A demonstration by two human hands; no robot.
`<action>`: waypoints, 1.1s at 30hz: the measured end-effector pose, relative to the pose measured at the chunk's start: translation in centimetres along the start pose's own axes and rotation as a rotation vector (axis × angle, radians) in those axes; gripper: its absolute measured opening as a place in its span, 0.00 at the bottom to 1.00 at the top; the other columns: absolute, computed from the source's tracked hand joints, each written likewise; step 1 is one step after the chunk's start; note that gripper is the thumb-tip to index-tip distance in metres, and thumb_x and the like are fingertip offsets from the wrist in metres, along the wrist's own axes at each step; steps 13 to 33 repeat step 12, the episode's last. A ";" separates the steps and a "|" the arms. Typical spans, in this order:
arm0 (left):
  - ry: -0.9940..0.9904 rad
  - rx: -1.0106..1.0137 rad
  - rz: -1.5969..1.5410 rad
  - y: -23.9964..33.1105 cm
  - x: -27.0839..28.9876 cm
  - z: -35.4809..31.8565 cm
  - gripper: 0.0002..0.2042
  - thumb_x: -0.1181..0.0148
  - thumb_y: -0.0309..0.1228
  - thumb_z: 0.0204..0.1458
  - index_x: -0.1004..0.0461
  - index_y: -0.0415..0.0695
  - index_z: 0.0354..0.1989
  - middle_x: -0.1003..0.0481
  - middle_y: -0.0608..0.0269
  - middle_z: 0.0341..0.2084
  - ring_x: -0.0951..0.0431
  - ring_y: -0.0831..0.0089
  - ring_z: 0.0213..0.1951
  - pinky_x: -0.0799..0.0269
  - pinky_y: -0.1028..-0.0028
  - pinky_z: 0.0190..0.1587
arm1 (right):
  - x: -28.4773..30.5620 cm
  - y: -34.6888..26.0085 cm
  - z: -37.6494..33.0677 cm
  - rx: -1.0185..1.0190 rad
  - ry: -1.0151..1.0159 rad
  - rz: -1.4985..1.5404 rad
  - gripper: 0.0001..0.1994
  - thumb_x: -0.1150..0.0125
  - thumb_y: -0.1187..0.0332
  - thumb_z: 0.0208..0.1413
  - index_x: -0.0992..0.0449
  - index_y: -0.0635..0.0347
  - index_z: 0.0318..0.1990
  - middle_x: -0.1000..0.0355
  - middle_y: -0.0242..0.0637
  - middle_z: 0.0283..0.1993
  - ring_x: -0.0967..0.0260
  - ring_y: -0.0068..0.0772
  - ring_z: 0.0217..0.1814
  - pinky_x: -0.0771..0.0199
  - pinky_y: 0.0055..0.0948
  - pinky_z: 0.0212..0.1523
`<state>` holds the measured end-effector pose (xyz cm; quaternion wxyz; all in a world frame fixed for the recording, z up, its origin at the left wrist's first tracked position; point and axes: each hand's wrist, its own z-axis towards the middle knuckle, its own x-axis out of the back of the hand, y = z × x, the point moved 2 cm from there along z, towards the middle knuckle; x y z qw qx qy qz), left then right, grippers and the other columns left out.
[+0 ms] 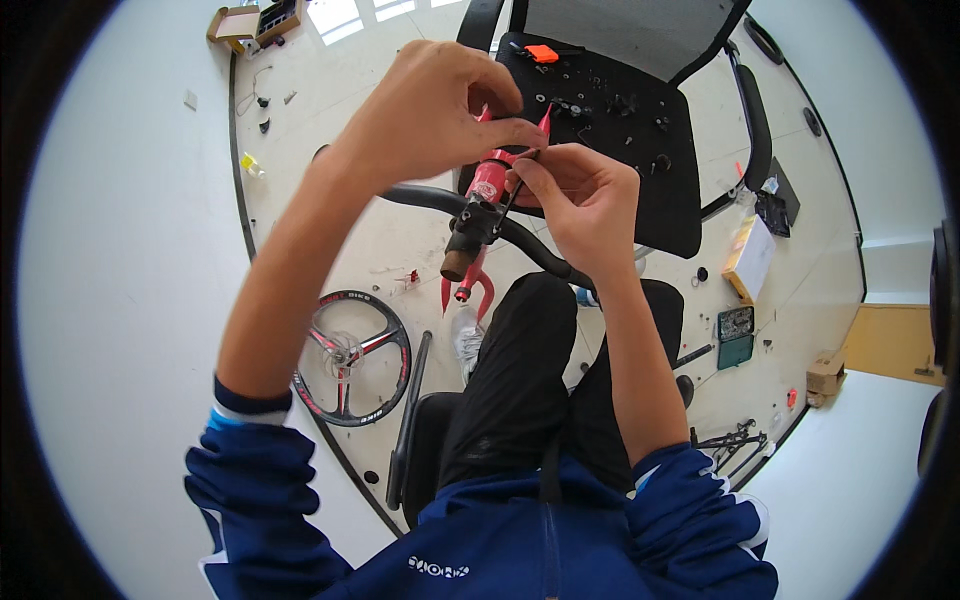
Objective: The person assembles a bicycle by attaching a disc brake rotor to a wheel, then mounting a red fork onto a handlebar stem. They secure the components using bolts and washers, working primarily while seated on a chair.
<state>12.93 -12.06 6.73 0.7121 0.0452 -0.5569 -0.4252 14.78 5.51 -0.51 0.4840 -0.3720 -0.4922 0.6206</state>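
Observation:
I hold a red bicycle frame part (487,180) with a black stem and a black handlebar (420,197) across it, up in front of me. My left hand (430,110) grips the top of the red part from above, fingers closed around it. My right hand (580,200) pinches a thin dark tool (513,192) against the stem clamp. A brown tube end (457,265) sticks out below the stem, with red fork blades (470,290) behind it.
A black office chair seat (660,150) ahead carries several small black parts and an orange tool (541,53). On the floor lie a black three-spoke wheel (350,355), a yellow box (750,258), a green-lidded case (735,337) and cardboard boxes (240,22).

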 end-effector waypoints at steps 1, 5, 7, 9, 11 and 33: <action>0.066 0.102 0.025 1.3 -0.1 -0.6 0.07 0.32 0.29 0.50 0.16 0.37 0.31 0.22 0.59 0.19 0.25 0.74 0.22 0.27 0.76 0.29 | -0.1 0.1 -0.2 -0.003 0.035 0.008 0.05 0.35 0.76 0.56 0.19 0.69 0.38 0.19 0.39 0.30 0.21 0.23 0.31 0.21 0.22 0.35; 0.280 0.244 0.108 3.4 -2.3 -2.6 0.10 0.33 0.31 0.50 0.17 0.35 0.27 0.22 0.55 0.17 0.24 0.72 0.18 0.28 0.74 0.26 | -0.8 -0.3 -1.0 0.068 0.137 -0.086 0.06 0.35 0.75 0.55 0.19 0.70 0.37 0.19 0.40 0.29 0.21 0.23 0.31 0.23 0.19 0.34; 0.263 0.300 0.200 4.7 -3.1 -2.6 0.12 0.35 0.32 0.51 0.18 0.33 0.25 0.23 0.49 0.17 0.23 0.62 0.18 0.27 0.71 0.26 | -1.0 -1.0 -1.2 0.101 0.164 -0.165 0.06 0.35 0.75 0.55 0.20 0.71 0.37 0.19 0.41 0.29 0.20 0.23 0.32 0.23 0.19 0.34; 0.258 0.336 0.313 6.1 -3.5 -2.3 0.13 0.37 0.32 0.52 0.19 0.32 0.24 0.24 0.47 0.15 0.23 0.58 0.17 0.27 0.69 0.26 | -1.5 -0.9 -1.2 0.129 0.151 -0.118 0.07 0.36 0.75 0.55 0.19 0.70 0.37 0.19 0.41 0.29 0.20 0.24 0.32 0.24 0.18 0.33; 0.207 0.422 0.344 6.0 -3.0 -1.8 0.14 0.38 0.32 0.52 0.19 0.32 0.22 0.26 0.45 0.14 0.25 0.52 0.16 0.27 0.66 0.27 | -1.8 -0.8 -1.1 0.169 0.134 -0.172 0.06 0.37 0.74 0.56 0.19 0.68 0.38 0.19 0.41 0.29 0.19 0.28 0.32 0.23 0.20 0.34; 0.188 0.474 0.350 6.0 -2.6 -1.6 0.15 0.37 0.34 0.52 0.19 0.32 0.22 0.26 0.45 0.13 0.24 0.53 0.16 0.26 0.66 0.26 | -1.9 -1.0 -1.1 0.196 0.124 -0.249 0.06 0.38 0.74 0.57 0.18 0.67 0.38 0.19 0.40 0.30 0.18 0.30 0.32 0.22 0.22 0.34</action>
